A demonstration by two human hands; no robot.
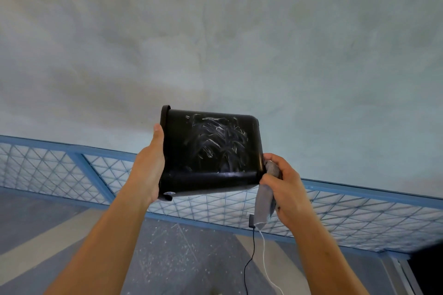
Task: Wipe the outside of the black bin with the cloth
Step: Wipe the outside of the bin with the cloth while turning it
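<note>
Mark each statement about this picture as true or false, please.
1. The black plastic bin is held up in the air and stands on nothing. True.
2. The right hand holds a red sponge. False: it grips a grey fabric cloth.
3. The left hand holds the bin at its left end. True.
4. The side of the bin that faces the camera is spotless. False: whitish smears cover much of it.
5. The cloth lies on the middle of that side. False: it is at the bin's lower right corner.
</note>
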